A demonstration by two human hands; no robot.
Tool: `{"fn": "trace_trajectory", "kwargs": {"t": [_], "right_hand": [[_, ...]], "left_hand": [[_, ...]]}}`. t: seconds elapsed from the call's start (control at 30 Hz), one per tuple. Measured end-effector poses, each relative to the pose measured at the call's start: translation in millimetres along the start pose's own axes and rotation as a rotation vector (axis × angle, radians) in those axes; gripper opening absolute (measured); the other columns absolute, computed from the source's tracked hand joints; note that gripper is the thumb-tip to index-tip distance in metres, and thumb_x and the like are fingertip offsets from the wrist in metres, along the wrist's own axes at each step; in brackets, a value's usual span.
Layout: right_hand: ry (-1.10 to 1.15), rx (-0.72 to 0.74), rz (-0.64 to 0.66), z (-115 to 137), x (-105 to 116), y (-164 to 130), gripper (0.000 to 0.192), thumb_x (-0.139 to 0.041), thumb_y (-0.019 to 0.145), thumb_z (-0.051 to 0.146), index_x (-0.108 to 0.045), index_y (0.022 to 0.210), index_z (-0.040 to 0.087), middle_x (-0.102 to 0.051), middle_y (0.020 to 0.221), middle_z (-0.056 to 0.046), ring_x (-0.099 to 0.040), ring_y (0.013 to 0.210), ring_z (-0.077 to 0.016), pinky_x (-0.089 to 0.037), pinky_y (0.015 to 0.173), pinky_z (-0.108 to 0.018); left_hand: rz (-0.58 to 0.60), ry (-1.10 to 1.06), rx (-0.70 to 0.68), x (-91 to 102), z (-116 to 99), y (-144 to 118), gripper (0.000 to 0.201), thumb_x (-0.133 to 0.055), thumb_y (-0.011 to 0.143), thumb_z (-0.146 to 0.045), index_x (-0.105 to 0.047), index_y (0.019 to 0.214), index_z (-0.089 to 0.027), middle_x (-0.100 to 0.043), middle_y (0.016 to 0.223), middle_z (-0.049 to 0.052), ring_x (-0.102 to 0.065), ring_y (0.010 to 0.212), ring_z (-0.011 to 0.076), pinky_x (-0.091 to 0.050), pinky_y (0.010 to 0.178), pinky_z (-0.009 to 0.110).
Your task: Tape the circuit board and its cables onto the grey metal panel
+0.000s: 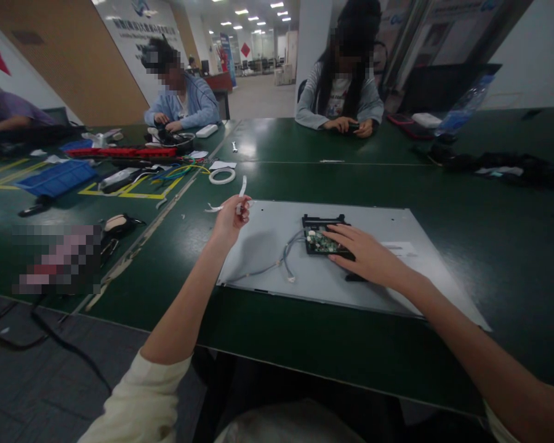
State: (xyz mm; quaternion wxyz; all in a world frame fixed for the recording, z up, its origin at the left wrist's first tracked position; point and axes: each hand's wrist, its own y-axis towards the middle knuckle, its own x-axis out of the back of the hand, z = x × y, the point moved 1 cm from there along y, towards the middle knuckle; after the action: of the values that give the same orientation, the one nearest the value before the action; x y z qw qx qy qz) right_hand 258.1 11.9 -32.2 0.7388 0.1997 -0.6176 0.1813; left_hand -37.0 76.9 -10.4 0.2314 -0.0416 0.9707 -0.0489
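My left hand [233, 216] is raised by the left edge of a flat light grey panel [268, 231], its fingers closed on thin white strips [244, 184] that look like tape. One strip sticks up above the fingers and another hangs out to the left. With fingers stretched, my right hand [362, 251] rests on a green circuit board [321, 241] in a black frame [324, 219], hiding its right part. From the board a bundle of grey wires [284, 255] runs left across the panel, with a white connector [291, 279] at one loose end.
Beyond the panel lie a roll of white tape [222, 176] and a small wrench [234, 147]. A blue tray [58, 178], coloured cables [184, 172] and a white power strip [120, 179] are at left. Two people sit across the green table [277, 141]; another is far left.
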Motion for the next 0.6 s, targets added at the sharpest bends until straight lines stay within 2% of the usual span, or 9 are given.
{"fn": "trace_trajectory", "kwargs": {"t": [0.27,0.6], "right_hand": [[-0.023,-0.078,-0.009,-5.9,-4.3,-9.2,0.061,-0.035,0.085,0.053,-0.036,0.136,0.021,-0.034,0.141,-0.005,-0.029,0.129,-0.0243,-0.028,0.105,-0.045],[-0.02,-0.054,-0.021,-2.9,-3.3,-10.6,0.06,-0.036,0.085,0.051,-0.037,0.135,0.02,-0.035,0.14,-0.005,-0.03,0.129,-0.0237,-0.028,0.105,-0.044]], "left_hand": [[0.0,0.025,0.003,-2.0,4.0,-0.8,0.007,-0.06,0.065,-0.019,-0.056,0.067,-0.013,-0.045,0.05,-0.005,-0.035,0.037,0.0014,-0.025,0.036,0.014],[0.031,0.06,-0.008,-2.5,8.8,-0.6,0.009,-0.061,0.064,-0.02,-0.057,0.068,-0.013,-0.045,0.052,-0.006,-0.036,0.038,0.0016,-0.026,0.036,0.014]]}}
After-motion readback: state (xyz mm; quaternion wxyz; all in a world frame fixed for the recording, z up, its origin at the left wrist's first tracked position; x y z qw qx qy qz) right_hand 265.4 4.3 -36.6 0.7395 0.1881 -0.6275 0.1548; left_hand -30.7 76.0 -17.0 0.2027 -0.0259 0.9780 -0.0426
